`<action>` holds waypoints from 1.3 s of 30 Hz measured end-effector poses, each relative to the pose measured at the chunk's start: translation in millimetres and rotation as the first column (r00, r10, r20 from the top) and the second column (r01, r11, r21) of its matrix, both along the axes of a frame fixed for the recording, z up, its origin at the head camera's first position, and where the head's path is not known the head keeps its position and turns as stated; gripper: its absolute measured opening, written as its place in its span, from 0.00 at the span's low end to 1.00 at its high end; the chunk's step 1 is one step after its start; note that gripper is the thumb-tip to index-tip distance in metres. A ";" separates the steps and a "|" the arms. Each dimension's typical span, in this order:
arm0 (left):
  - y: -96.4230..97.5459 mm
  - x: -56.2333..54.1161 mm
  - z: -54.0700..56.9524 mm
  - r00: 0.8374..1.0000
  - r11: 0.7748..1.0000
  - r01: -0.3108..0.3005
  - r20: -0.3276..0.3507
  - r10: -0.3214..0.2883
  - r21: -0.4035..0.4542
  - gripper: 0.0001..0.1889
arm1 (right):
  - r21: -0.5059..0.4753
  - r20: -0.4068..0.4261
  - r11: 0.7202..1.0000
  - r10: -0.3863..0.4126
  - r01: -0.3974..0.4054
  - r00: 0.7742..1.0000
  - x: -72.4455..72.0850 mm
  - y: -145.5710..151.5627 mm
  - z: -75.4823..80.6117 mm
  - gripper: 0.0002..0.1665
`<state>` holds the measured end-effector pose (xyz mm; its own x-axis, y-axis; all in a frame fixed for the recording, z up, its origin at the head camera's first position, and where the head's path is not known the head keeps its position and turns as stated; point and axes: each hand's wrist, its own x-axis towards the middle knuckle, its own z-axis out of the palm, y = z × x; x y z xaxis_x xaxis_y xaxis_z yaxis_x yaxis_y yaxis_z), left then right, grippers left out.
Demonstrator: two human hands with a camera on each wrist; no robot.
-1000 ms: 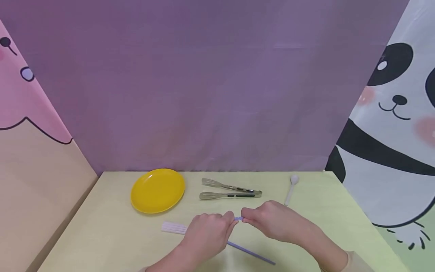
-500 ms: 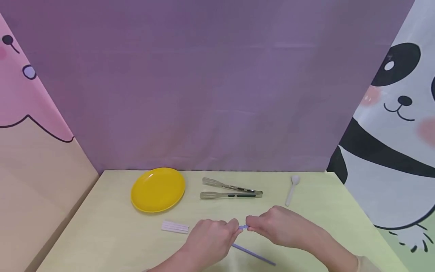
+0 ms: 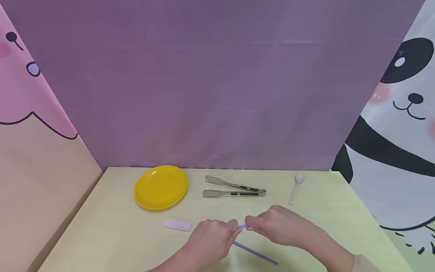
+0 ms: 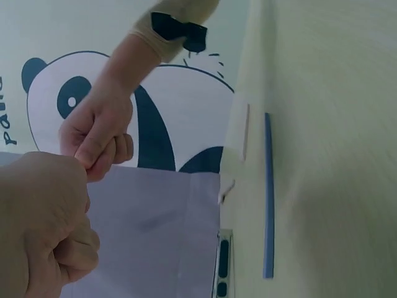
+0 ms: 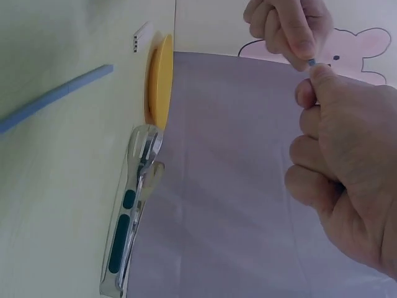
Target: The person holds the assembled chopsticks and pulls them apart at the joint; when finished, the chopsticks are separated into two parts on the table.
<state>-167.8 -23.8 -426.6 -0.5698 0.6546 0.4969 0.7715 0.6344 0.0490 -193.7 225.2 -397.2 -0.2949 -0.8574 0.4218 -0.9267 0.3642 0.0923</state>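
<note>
Both hands meet above the front of the table, in the middle. My left hand (image 3: 214, 241) pinches one side of a thin blue straw (image 3: 242, 226), and my right hand (image 3: 278, 226) pinches the other side. Only a short, bumpy stretch of it shows between the fists; the fingers hide the rest. In the right wrist view, a bit of the blue straw (image 5: 312, 63) peeks out between the thumbs. Below the hands, a second long blue straw (image 3: 256, 253) lies slanting on the table, partly behind my left hand in the head view.
Left of the hands lies a row of several pale straws (image 3: 177, 224). Behind them sits a yellow plate (image 3: 161, 187). Metal tongs (image 3: 234, 188) with spread arms lie at the back middle, and a white spoon (image 3: 296, 189) lies to their right. A purple backdrop (image 3: 217, 87) rises behind the table.
Both hands have shifted slightly right and towards the front, keeping hold of the blue straw. The pale straws came fully into view from behind my left hand. The camera view has shifted a little.
</note>
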 end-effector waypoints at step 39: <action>-10.1 8.2 0.7 0.998 0.997 -0.053 -0.042 0.050 -0.053 0.18 | 0.042 0.129 0.999 0.007 -0.012 0.992 1.0 -5.8 -0.5 0.20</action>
